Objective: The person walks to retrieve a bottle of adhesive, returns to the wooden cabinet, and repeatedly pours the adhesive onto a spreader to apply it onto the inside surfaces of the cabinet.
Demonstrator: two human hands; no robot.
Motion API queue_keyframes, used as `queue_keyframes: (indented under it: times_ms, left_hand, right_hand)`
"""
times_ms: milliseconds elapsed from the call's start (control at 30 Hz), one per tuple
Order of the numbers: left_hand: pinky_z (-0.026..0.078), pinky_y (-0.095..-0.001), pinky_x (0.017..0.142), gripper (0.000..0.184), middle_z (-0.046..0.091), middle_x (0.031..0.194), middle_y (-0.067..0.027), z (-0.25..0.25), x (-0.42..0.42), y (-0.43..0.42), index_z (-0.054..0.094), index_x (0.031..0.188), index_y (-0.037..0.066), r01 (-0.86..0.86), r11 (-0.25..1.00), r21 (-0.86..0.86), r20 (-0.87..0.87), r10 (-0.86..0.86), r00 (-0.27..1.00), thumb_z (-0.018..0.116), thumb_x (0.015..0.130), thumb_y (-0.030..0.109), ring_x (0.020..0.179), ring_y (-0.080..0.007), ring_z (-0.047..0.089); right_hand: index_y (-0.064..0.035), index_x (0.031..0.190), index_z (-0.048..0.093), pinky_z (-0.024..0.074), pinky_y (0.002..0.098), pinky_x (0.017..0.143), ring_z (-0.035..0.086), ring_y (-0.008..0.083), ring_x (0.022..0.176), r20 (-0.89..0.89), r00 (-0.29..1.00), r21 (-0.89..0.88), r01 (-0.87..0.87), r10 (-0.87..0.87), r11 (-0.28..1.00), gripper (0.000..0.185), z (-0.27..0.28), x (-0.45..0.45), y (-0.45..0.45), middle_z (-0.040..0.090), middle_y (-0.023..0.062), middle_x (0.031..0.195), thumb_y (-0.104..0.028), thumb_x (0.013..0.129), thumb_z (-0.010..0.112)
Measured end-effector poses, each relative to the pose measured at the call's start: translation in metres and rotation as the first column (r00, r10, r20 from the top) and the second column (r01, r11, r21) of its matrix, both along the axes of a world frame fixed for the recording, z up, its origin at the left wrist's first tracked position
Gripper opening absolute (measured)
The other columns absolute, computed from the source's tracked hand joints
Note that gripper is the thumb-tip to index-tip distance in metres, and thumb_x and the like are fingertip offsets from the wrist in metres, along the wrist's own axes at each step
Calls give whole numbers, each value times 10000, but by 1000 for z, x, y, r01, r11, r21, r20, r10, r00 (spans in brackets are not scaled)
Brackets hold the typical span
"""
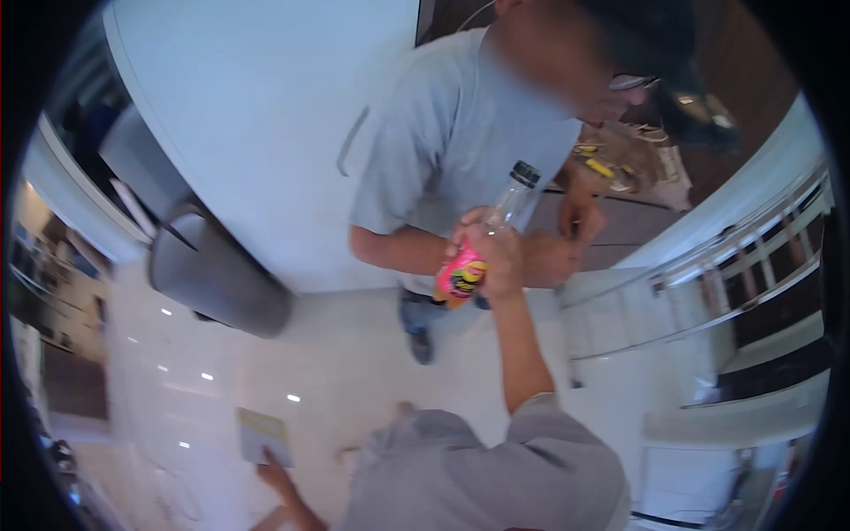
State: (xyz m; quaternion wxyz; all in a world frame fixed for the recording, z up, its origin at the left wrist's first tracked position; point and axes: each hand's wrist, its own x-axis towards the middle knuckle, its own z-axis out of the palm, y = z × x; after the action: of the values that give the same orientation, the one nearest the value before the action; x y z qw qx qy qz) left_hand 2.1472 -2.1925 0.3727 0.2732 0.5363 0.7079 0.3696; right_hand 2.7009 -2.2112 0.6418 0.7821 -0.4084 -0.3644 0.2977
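Observation:
My right hand (498,257), at the end of an outstretched arm, is wrapped around a plastic bottle (461,274). The bottle tilts, with its black cap up and to the right. It has a clear neck, a pink label with dark and yellow print, and some orange at its base. Low on the left, my left hand (273,462) holds a flat rectangular thing (264,435), greyish with a yellow-green edge; its kind is too blurred to tell. Behind the bottle stands a person in a light shirt (443,133), whose forearm crosses there and whose hands (567,239) are close together.
A dark grey rounded bin-like container (217,274) stands by the white wall panel (266,133). Tools and scraps, including a yellow piece (599,168), lie on a surface behind the person. A metal-framed ladder-like structure (708,288) is at right. The floor (345,354) is glossy and pale.

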Motion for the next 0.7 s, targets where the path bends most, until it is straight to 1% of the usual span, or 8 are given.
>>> queue_keyframes:
  times_ms: [100, 200, 233, 300, 467, 533, 600, 700]
  left_hand:
    - [485, -374, 747, 490, 634, 988, -242, 35, 34, -4, 561, 1092, -133, -39, 995, -91, 63, 45, 997, 533, 925, 327, 852, -283, 616]
    - [484, -375, 750, 496, 632, 989, -245, 28, 49, -5, 558, 1095, -135, -62, 987, -149, 70, 73, 995, 537, 923, 330, 868, -292, 615]
    - [484, -379, 751, 494, 631, 989, -249, 26, 51, -4, 557, 1096, -135, -37, 983, -182, 48, 47, 998, 538, 923, 327, 869, -294, 616]
    - [484, -387, 751, 491, 628, 990, -256, 12, 50, -4, 555, 1098, -136, 3, 979, -205, 28, 2, 1000, 539, 921, 322, 871, -300, 618]
    - [498, -382, 712, 387, 654, 889, -234, -21, 65, 18, 585, 1034, -131, 96, 993, -65, 96, -89, 991, 552, 896, 229, 783, -309, 642]
    - [458, -476, 786, 537, 632, 1070, -211, -25, 59, 28, 601, 1124, -15, 147, 920, -364, -113, -200, 973, 565, 866, 456, 928, -393, 604]
    - [460, -457, 774, 463, 659, 948, -213, -47, 70, 54, 629, 1053, -39, 42, 909, -414, -67, -76, 995, 555, 892, 389, 876, -394, 606]
    - [461, -457, 764, 476, 654, 937, -225, -58, 86, 71, 630, 1034, -42, 98, 934, -344, -60, -126, 990, 528, 901, 403, 864, -396, 605]
  right_hand:
    - [-4, 973, 511, 520, 328, 562, 594, 197, 653, -164, 983, 96, -68, 83, 993, 187, 5, -9, -2, 570, 103, 736, -66, 819, 597]
    - [3, 989, 502, 523, 347, 557, 593, 217, 666, -115, 990, 75, -68, 76, 995, 205, 3, -5, -3, 568, 122, 748, -60, 815, 590]
    - [-17, 1008, 498, 511, 353, 613, 576, 250, 723, 0, 998, 38, -67, 67, 997, 269, 2, -1, -2, 551, 131, 793, -172, 816, 605]
    - [-13, 999, 503, 509, 349, 616, 585, 248, 714, -93, 993, -9, -77, 76, 997, 293, 4, 1, -4, 560, 129, 785, -182, 799, 634]
    - [-15, 972, 519, 536, 382, 613, 606, 232, 722, -48, 999, -39, 20, -22, 999, 295, -2, 5, 11, 584, 120, 774, -156, 769, 681]
    - [-11, 973, 523, 536, 352, 624, 609, 209, 713, -68, 997, -33, 25, -27, 999, 229, -1, 7, 13, 586, 111, 774, -86, 792, 641]
    - [-7, 974, 528, 530, 324, 641, 610, 185, 714, -65, 998, 31, -7, 9, 999, 183, 1, 8, 15, 589, 99, 779, -17, 808, 604]
    - [-10, 985, 528, 528, 325, 666, 609, 185, 750, -1, 998, 81, -58, 58, 995, 199, 2, 12, 14, 590, 99, 809, -7, 802, 606]
